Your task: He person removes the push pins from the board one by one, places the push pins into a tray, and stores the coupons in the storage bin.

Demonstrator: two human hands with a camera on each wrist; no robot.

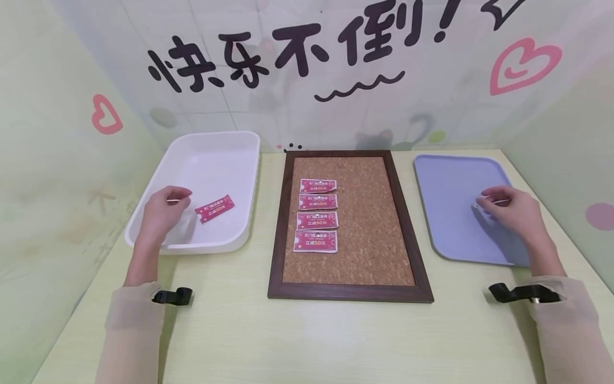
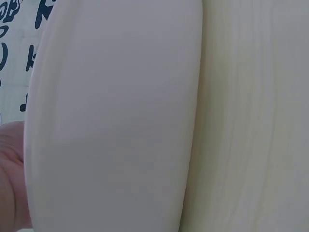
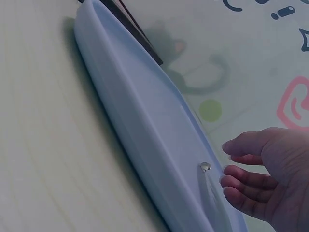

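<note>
1. A pink-red paper coupon (image 1: 215,209), printed with white characters and a yellow "50", lies face up in the white plastic bin (image 1: 256,165) on the left.
2. The coupon's long axis slants from near left to far right; its print reads upright from the near side.
3. The left hand (image 1: 160,213) is over the bin's near left part, beside the coupon, thumb and forefinger close together; whether they hold anything cannot be told.
4. A small, shiny, round-headed thumbtack (image 3: 205,166) is at the blue tray (image 1: 451,186) on the right; its pin direction is unclear.
5. The right hand (image 1: 515,210) reaches toward the thumbtack, fingers loosely bent, grip narrow and holding nothing.
6. Between bin and tray, a dark-framed corkboard (image 1: 369,224) bears four similar coupons (image 1: 316,242) in a left-hand column, long axes running left to right.
</note>
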